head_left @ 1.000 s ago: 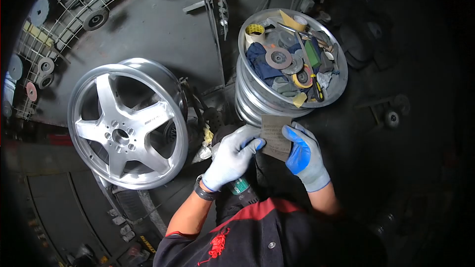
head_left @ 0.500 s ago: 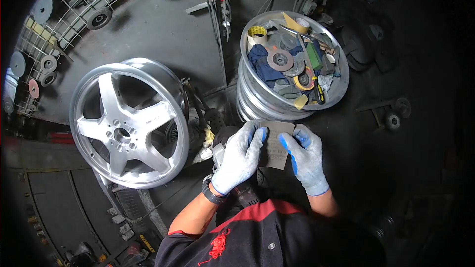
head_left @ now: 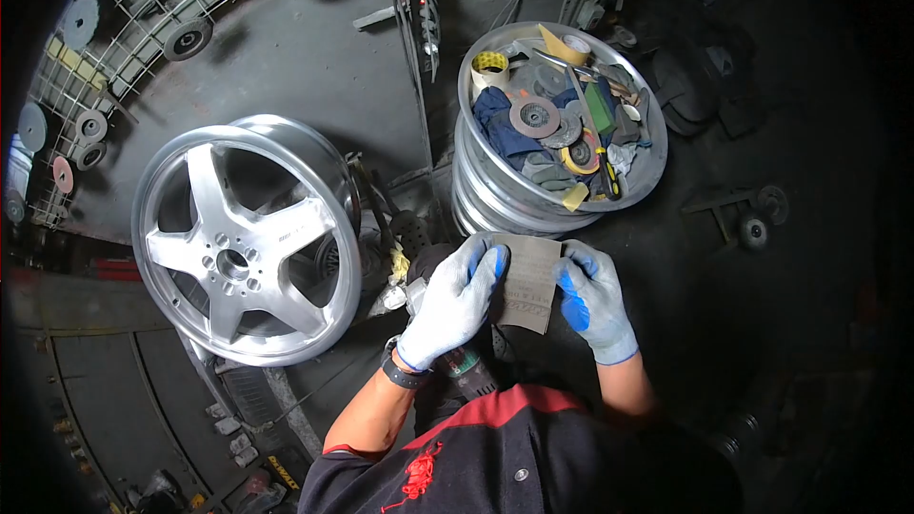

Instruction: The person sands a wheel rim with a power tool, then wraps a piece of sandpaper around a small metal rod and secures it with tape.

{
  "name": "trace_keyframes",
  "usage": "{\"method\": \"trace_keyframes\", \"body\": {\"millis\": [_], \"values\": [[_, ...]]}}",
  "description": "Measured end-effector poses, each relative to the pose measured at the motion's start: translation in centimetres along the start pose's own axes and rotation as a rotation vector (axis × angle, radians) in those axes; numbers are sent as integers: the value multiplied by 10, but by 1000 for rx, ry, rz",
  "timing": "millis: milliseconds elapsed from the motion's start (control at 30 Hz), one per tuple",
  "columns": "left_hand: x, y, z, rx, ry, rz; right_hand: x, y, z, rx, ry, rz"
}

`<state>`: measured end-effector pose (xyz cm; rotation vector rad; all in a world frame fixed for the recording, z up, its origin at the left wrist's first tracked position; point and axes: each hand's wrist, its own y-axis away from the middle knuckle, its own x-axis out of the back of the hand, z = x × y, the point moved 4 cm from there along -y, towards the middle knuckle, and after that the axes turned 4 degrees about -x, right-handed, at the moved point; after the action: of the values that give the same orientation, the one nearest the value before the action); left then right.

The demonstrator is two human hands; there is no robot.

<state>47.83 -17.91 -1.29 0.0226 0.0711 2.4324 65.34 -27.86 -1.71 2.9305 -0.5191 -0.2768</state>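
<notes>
A piece of brown sandpaper (head_left: 529,286) with printing on its back hangs between my two gloved hands. My left hand (head_left: 455,293), in a white glove with blue fingertips, pinches the paper's left edge. At the paper's upper right edge is my right hand (head_left: 592,300), its fingers curled together on the sheet. To the left stands a silver five-spoke wheel rim (head_left: 234,262), upright and touched by neither hand.
Beyond my hands, a second rim (head_left: 657,157) holds abrasive discs, tape rolls, cloths and a yellow-black screwdriver (head_left: 607,174). A wire rack (head_left: 133,14) with discs is at upper left. A power tool (head_left: 466,371) lies below my left hand.
The thumb and fingers of my right hand have shifted at the paper's edge, and more of the sheet's printed face shows. The camera view has moved slightly.
</notes>
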Motion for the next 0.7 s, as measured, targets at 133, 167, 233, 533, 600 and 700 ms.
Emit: {"method": "trace_keyframes", "body": {"millis": [133,167,233,533,600,700], "values": [[1,2,3,-42,-61,-1,-5,0,-9,23,9,24],[1,2,5,-61,-82,-11,-5,1,-11,9,19,33],[0,1,9,-74,-88,-9,-3,1,-10,-6,32,40],[-7,-2,6,-210,-236,-4,-8,5,-11,40,219,-5],[-8,6,11,-107,-240,-82,0,13,-14,11,247,-29],[-10,16,7,-102,-195,-175,2,19,-12,115,210,-9]]}}
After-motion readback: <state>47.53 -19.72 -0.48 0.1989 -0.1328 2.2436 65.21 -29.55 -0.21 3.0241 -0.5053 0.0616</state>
